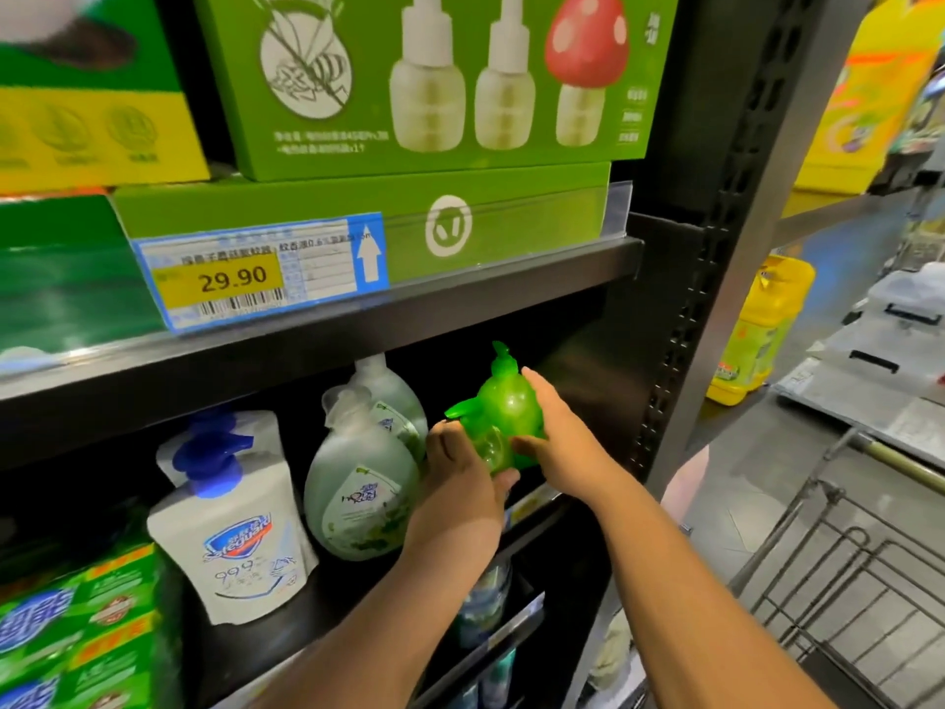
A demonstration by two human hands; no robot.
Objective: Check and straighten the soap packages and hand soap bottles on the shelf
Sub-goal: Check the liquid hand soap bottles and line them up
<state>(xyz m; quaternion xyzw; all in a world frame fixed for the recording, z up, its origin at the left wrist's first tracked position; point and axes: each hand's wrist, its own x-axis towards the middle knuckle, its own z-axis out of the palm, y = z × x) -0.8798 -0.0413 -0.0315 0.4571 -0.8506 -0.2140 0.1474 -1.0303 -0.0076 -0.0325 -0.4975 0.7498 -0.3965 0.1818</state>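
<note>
Soap packages (76,631) lie leftmost on the shelf (327,601), a pouch (230,529) beside them. Right of it stand two bottles (358,493), one behind another.
</note>
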